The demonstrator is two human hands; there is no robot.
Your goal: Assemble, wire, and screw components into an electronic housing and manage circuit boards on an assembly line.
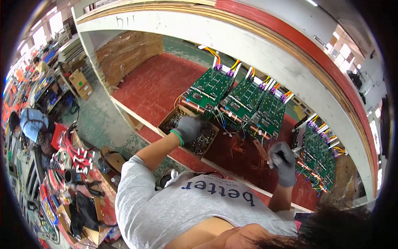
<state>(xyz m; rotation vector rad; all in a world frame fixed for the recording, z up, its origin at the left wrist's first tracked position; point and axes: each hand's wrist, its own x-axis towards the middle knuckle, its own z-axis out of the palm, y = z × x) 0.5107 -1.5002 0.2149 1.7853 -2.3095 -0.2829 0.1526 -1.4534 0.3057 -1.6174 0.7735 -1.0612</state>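
My left hand (188, 129), in a grey glove with a green cuff, reaches into an open cardboard box (212, 146) of small metal fasteners (198, 145). Its fingertips are dark against the contents, and whether they grip anything is hidden. On the right, my right hand (282, 163), also gloved in grey, is curled closed at the lower end of a flat copper-coloured strip (260, 148). Beyond both hands lie several green circuit boards (211, 87) with copper coils (192, 105) along their near edges, and loose wire ends hang toward the box.
The red bench top (145, 79) sits under a white shelf beam (174, 27) that arches over the boards. Another green board (318, 155) lies at the far right. To the left is a cluttered bench with cables (76, 155); a person in blue (35, 123) is beyond it.
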